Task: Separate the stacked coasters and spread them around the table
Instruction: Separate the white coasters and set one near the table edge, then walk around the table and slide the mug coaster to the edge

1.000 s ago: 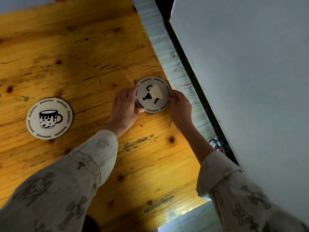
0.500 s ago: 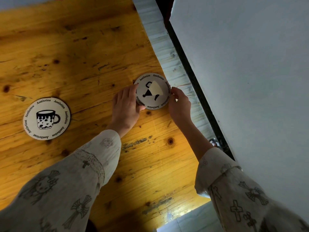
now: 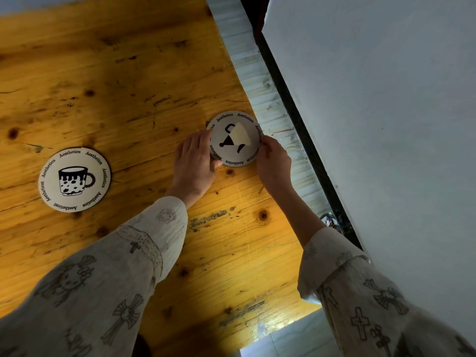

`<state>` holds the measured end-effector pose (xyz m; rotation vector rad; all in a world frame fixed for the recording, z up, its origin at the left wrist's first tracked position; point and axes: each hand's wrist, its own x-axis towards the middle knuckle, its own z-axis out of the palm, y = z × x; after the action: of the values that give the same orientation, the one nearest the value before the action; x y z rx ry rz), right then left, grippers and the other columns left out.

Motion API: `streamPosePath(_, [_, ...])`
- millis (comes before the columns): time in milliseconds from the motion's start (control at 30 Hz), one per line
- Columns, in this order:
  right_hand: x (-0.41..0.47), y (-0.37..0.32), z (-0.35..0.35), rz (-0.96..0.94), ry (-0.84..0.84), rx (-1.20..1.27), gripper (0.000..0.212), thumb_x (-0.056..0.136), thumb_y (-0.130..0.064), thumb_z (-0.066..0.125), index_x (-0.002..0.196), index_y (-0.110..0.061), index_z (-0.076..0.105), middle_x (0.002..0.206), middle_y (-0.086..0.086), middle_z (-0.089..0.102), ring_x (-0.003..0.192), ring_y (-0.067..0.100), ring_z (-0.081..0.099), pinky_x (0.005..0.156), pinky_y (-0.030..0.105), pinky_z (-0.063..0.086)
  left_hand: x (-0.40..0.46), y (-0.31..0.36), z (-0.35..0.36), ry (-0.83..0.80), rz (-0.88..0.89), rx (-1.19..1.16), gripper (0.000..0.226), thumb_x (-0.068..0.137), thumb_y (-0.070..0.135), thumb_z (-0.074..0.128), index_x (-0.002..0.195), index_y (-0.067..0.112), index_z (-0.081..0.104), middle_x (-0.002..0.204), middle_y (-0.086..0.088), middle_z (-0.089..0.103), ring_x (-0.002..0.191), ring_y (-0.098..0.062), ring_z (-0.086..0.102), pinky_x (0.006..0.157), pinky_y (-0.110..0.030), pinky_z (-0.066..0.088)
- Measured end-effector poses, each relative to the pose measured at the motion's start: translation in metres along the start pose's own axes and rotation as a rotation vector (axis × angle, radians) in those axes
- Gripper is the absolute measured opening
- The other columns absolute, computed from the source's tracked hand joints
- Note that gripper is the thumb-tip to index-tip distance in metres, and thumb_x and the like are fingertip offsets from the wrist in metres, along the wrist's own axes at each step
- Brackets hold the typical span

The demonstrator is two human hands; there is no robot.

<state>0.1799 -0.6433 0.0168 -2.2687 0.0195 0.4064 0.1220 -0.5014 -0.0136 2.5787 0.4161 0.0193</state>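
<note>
A round white coaster with a tilted cup drawing [image 3: 234, 139] lies near the right edge of the wooden table [image 3: 128, 86]. Whether more coasters lie under it I cannot tell. My left hand [image 3: 194, 163] grips its left rim with the fingertips. My right hand [image 3: 273, 163] pinches its right rim. A second white coaster with a spotted mug drawing [image 3: 74, 179] lies flat at the left, well apart from both hands.
A pale wooden strip [image 3: 260, 81] runs along the table's right edge, with a dark gap and a white wall [image 3: 373, 124] beyond it. The table's near edge shows at the bottom, over a pale floor [image 3: 291, 338].
The view has shifted slightly, so both coasters sit a little further left and up in frame. My hands keep the same hold on the cup coaster's rim.
</note>
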Motion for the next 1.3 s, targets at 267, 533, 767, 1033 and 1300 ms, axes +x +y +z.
streamPosePath(267, [-0.012, 0.001, -0.004, 0.006, -0.049, 0.056, 0.040, 0.094, -0.005, 0.037, 0.132, -0.012, 0.047, 0.125, 0.011, 0.063, 0.111, 0.023, 0.057, 0.086, 0.025, 0.043, 0.002, 0.000, 0.000, -0.058, -0.027, -0.048, 0.066, 0.078, 0.020, 0.065, 0.134, 0.009, 0.032, 0.141, -0.013, 0.041, 0.133, -0.029, 0.032, 0.114, -0.046, 0.023])
streamPosePath(533, [-0.088, 0.004, 0.005, -0.082, -0.201, -0.159, 0.049, 0.094, -0.006, 0.042, 0.142, -0.008, 0.032, 0.148, 0.014, 0.038, 0.137, 0.027, 0.035, 0.110, 0.034, 0.031, -0.070, -0.012, -0.038, -0.117, -0.172, -0.288, 0.057, 0.084, 0.020, 0.058, 0.135, 0.013, 0.033, 0.141, -0.014, 0.037, 0.134, -0.030, 0.028, 0.109, -0.041, 0.027])
streamPosePath(767, [-0.181, -0.041, 0.028, -0.104, -0.450, -0.205, 0.044, 0.096, -0.015, 0.043, 0.140, -0.011, 0.035, 0.145, 0.014, 0.042, 0.130, 0.028, 0.044, 0.105, 0.047, 0.042, -0.197, -0.057, -0.114, -0.004, -0.490, -0.404, 0.053, 0.085, 0.025, 0.056, 0.134, 0.015, 0.036, 0.140, -0.013, 0.040, 0.130, -0.030, 0.036, 0.106, -0.044, 0.032])
streamPosePath(1033, [-0.286, -0.095, 0.105, -0.314, -0.672, -0.309, 0.042, 0.096, -0.018, 0.044, 0.136, -0.010, 0.040, 0.138, 0.014, 0.052, 0.125, 0.029, 0.050, 0.105, 0.038, 0.040, -0.341, -0.117, -0.155, 0.107, -0.654, -0.437, 0.043, 0.085, 0.015, 0.058, 0.126, 0.009, 0.047, 0.133, -0.018, 0.049, 0.127, -0.033, 0.042, 0.105, -0.034, 0.028])
streamPosePath(1300, [-0.414, -0.122, 0.195, -0.426, -0.785, -0.395, 0.038, 0.096, -0.017, 0.043, 0.133, -0.008, 0.044, 0.127, 0.016, 0.061, 0.115, 0.030, 0.057, 0.096, 0.035, 0.044, -0.472, -0.203, -0.193, 0.203, -0.733, -0.499, 0.037, 0.085, 0.017, 0.058, 0.122, 0.011, 0.052, 0.128, -0.015, 0.053, 0.119, -0.029, 0.049, 0.094, -0.022, 0.031])
